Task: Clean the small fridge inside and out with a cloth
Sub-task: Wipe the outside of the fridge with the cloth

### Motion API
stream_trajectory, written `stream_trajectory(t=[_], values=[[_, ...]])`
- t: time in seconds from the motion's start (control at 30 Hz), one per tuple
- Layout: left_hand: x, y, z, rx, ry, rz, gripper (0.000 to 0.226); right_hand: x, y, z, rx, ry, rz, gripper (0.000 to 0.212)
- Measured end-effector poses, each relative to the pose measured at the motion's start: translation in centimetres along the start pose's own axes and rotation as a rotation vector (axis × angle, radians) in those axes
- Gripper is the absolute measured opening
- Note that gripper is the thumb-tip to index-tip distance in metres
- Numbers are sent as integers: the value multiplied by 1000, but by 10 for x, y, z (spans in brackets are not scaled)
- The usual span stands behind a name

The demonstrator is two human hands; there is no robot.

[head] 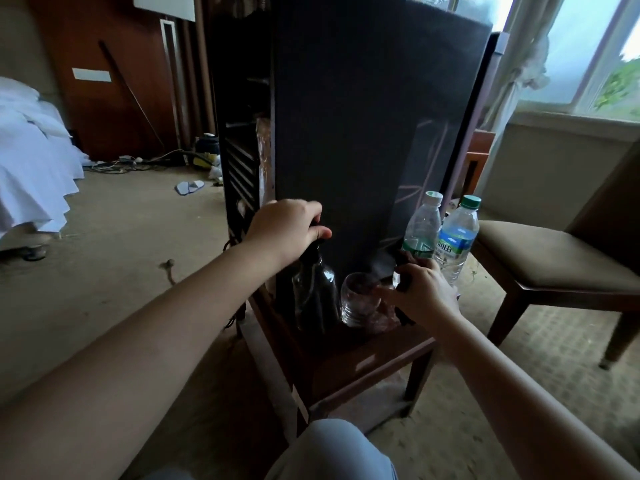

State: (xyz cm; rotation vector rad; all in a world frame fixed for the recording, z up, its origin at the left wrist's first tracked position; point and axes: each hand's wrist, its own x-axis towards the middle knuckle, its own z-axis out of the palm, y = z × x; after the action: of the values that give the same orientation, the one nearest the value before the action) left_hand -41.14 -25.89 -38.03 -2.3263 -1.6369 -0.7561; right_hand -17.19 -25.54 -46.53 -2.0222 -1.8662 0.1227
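Our hands take hold of bottles in front of the small fridge (pixel 346 116).

The black fridge stands upright on a low wooden counter (pixel 381 348), its dark side facing us. Our left hand (pixel 287 230) closes its fingers over the top of a dark glass bottle (pixel 315 296) standing at the foot of the fridge. Our right hand (pixel 426 296) curls round the lower part of the white-capped water bottle (pixel 422 223), its index finger reaching to a clear glass (pixel 356 303). A green-capped water bottle (pixel 457 237) stands just beside it.
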Motion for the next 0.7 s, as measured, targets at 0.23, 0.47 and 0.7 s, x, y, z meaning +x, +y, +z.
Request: stream_trajectory(t=[0.23,0.47,0.7], values=[[4,11,19,34,-17,9,36,5,4,-13,51,75,-110,39],[3,5,26,-72,84,196,42,15,-4,-17,73,185,-221,29],[37,12,24,-99,-274,280,50,44,20,1,314,289,-219,35]])
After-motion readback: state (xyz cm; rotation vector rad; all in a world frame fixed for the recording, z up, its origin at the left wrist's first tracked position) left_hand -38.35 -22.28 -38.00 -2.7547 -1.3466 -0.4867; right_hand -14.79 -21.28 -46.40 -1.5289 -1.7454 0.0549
